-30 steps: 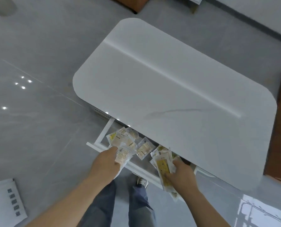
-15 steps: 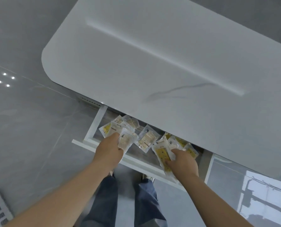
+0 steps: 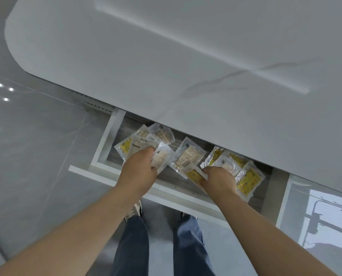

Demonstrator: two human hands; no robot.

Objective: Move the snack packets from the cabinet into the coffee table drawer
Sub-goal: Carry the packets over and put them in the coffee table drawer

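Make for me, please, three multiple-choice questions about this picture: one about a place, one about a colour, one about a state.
1. Where do the snack packets lie?
A. on the tabletop
B. in the drawer
C. on the floor

2. What colour is the rightmost packet?
A. red
B. blue
C. yellow

3. What does the left hand do?
A. grips a pale packet
B. lies flat on the tabletop
C. hangs idle

Answers: 1 B, they rest inside the pulled-out drawer; 2 C, its printed front is yellow; 3 A, its fingers curl round the packet.
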